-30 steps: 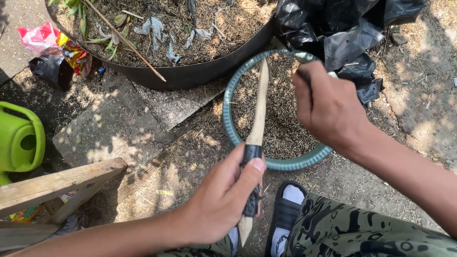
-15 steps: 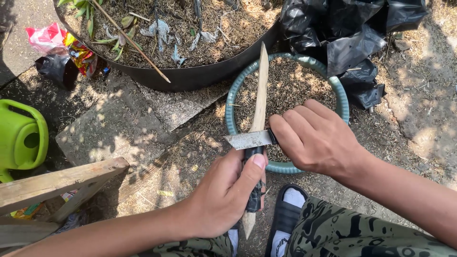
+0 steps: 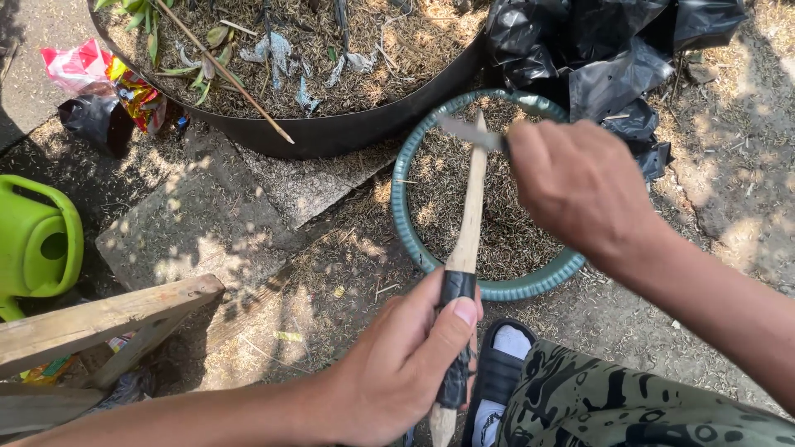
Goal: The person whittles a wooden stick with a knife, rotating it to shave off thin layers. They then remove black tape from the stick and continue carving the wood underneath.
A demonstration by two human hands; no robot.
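My left hand (image 3: 410, 364) grips a pale wooden stick (image 3: 470, 223) by its black-taped part (image 3: 455, 343); the stick points away from me over a round teal basin (image 3: 489, 288). Gripped in my right hand (image 3: 580, 186) is a knife, whose grey blade (image 3: 465, 132) lies across the stick's pointed far tip. The basin holds dry shavings and chaff. The knife's handle is hidden inside my fist.
A large black tub of dry soil and plant litter (image 3: 290, 132) sits beyond the basin, black plastic bags (image 3: 596, 50) to its right. A green watering can (image 3: 37, 244) and a wooden frame (image 3: 99, 323) stand at left. My sandalled foot (image 3: 501, 372) and camouflage trouser leg (image 3: 613, 406) are below.
My right hand has pushed the knife from near the taped grip up along the stick to its far tip. The left hand keeps its hold.
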